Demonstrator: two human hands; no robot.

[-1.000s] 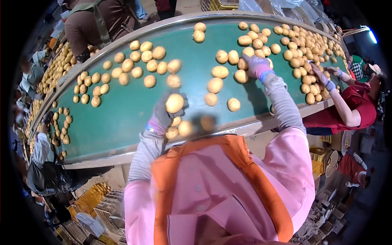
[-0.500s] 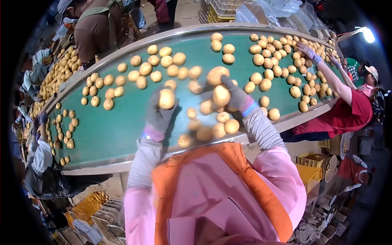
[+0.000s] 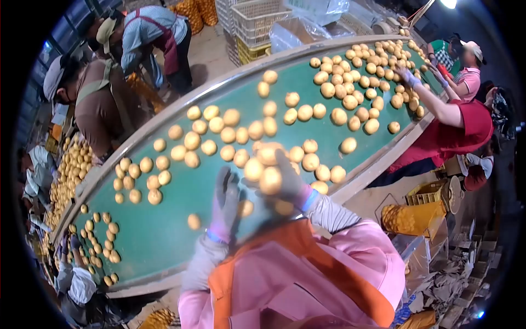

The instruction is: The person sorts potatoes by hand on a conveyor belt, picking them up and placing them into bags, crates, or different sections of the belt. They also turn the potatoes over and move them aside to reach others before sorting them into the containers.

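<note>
My left hand, in a grey glove, lies with its fingers stretched out over the green conveyor belt. A potato is close beside its thumb side. My right hand, also gloved, has its fingers curled around potatoes, with one held potato in front of the palm. Blurred by motion, another potato and a larger one bunch up at its fingertips. Several loose potatoes rest on the belt just beyond my right hand.
A co-worker in a red shirt reaches over heaped potatoes at the right. Across the belt, people bend near a potato pile. Plastic crates stand behind the metal rim. A yellow bin is at lower right.
The view has turned. My left hand no longer has the potato that was against its fingers. My right hand has come nearer my left, with potatoes still at it.
</note>
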